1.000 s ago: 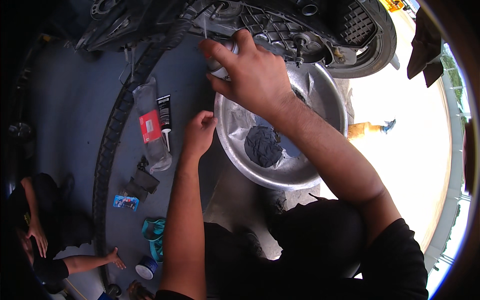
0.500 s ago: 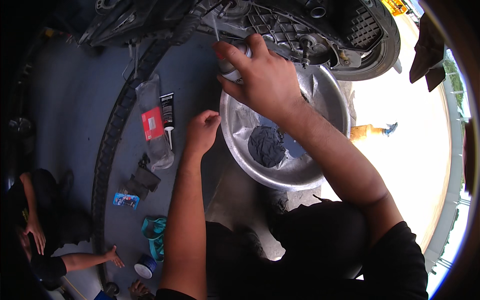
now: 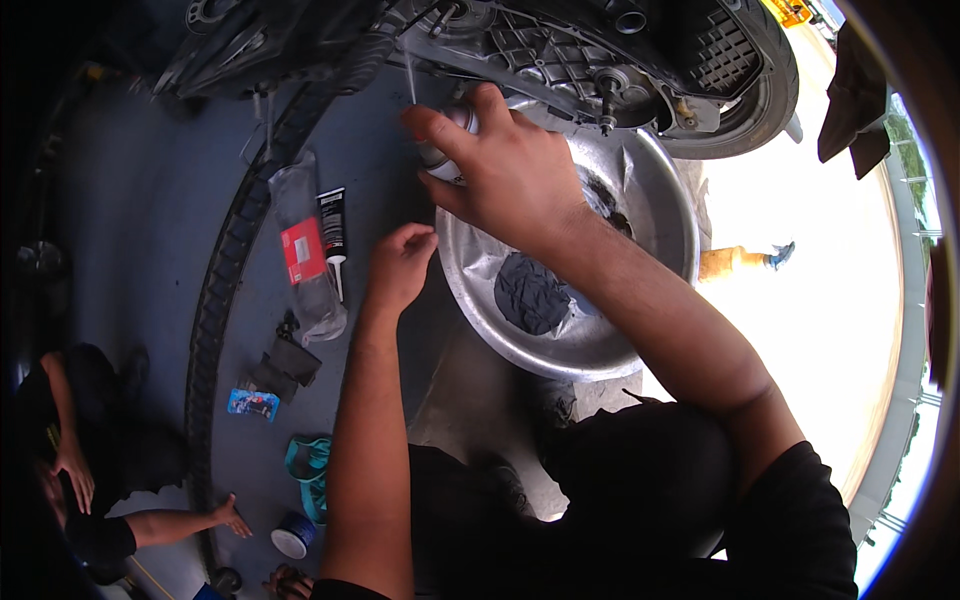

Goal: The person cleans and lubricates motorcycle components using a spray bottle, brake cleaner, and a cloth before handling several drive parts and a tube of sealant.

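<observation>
Spraying the engine (image 3: 535,62) beyond the basin (image 3: 665,215) seems underway, right hand (image 3: 522,170) clasping the can (image 3: 440,163) by the basin's far-left rim, left hand (image 3: 400,265) half-curled beside it, contents unclear; steady aim likely needed next.

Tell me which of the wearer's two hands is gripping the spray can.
The right hand, which is wrapped round the spray can. The left hand, beside the metal basin, is loosely curled with nothing visible in it.

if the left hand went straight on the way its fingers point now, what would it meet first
Likely the metal basin, at its left rim: the left hand points right and slightly up toward it. Depth is unclear, so it might pass over or under.
</observation>
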Demonstrator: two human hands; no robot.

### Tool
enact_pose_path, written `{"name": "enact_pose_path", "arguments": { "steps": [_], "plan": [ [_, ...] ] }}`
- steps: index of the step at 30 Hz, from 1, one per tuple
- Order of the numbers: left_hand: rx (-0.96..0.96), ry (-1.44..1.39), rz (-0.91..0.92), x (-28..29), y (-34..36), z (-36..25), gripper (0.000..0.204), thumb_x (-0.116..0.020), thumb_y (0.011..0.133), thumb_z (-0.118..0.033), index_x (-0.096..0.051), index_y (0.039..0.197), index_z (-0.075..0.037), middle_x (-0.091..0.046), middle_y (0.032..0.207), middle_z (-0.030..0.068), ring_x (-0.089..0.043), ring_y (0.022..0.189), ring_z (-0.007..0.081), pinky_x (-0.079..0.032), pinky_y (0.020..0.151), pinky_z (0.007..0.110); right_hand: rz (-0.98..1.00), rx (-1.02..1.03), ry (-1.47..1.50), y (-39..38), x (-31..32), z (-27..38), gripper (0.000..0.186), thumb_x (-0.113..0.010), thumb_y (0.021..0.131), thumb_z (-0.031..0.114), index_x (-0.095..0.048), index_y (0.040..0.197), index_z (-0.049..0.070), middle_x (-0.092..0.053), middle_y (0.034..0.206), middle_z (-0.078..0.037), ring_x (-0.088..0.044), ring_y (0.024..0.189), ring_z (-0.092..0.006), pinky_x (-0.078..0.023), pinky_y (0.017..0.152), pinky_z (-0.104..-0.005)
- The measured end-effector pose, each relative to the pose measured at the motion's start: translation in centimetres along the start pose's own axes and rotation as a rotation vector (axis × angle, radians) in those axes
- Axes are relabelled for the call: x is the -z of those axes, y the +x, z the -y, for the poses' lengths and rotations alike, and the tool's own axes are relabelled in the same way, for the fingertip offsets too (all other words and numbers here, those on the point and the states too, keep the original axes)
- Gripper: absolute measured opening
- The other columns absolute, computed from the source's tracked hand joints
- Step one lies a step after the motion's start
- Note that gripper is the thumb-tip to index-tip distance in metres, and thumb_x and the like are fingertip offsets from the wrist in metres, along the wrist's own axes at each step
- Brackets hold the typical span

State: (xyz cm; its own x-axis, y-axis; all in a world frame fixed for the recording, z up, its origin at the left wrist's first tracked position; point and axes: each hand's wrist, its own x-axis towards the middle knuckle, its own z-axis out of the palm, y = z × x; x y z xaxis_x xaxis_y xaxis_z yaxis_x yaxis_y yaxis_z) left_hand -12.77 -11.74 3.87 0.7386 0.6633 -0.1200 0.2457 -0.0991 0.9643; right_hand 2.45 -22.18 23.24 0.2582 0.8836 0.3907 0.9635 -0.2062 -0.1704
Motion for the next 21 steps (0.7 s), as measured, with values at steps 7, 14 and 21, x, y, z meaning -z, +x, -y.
{"name": "enact_pose_path", "arguments": {
  "steps": [7,14,21],
  "plan": [
    [0.004,0.015,-0.007,-0.1,-0.1,0.3,0.021,-0.068,0.094,-0.017,-0.070,0.103,0.001,-0.071,0.085,0.0082,-0.066,0.079,0.0137,-0.051,0.073,0.029,0.014,-0.024,-0.018,0.2,0.3,-0.4,0.059,-0.074,0.081,0.031,-0.049,0.134,0.031,-0.054,0.114,-0.019,-0.071,0.089,-0.0340,-0.062,0.066,-0.0436],
    [0.002,0.016,-0.020,0.0,0.1,0.5,0.021,-0.068,0.094,-0.017,-0.069,0.103,0.001,-0.072,0.085,0.0081,-0.067,0.079,0.0137,-0.051,0.074,0.029,0.037,-0.020,-0.055,-0.6,0.3,-1.2,0.062,-0.075,0.080,0.032,-0.048,0.136,0.031,-0.055,0.115,-0.020,-0.072,0.087,-0.0348,-0.062,0.065,-0.0426],
    [-0.001,0.002,-0.028,0.1,0.0,0.3,0.019,-0.067,0.095,-0.017,-0.070,0.101,0.001,-0.072,0.084,0.0074,-0.066,0.078,0.0132,-0.051,0.073,0.029,0.030,-0.014,-0.069,-0.8,0.4,-1.6,0.062,-0.075,0.080,0.034,-0.049,0.136,0.032,-0.055,0.115,-0.020,-0.072,0.086,-0.0345,-0.062,0.064,-0.0426]
  ]
}}
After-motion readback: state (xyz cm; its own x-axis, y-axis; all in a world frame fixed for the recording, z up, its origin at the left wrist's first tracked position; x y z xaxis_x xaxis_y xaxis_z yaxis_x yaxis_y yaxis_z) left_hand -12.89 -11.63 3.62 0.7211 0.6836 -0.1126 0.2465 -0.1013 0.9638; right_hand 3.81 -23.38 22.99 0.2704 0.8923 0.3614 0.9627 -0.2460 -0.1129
